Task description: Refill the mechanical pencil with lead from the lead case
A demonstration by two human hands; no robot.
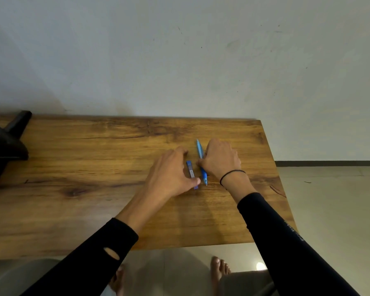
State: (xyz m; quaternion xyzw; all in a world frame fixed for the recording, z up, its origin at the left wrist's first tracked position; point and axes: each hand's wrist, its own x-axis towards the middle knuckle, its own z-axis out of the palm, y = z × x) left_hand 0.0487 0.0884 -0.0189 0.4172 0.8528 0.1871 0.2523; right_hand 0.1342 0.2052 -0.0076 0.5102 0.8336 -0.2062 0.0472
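On table [94, 157]: black object [6, 144] far left, apart from pencil [201, 159].

The bench [94, 167] is wood — grained, knotty, with a soft sheen; the pencil [200, 150] and lead case [190, 167] look like smooth plastic — sleeves [286, 242] matt cloth.

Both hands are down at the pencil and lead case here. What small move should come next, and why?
Probably close the left hand on the small dark-blue rectangular lead case and lift it. The case lies flat on the wooden table with the thumb already at its near end, while the right hand rests on the light-blue plastic mechanical pencil beside it.
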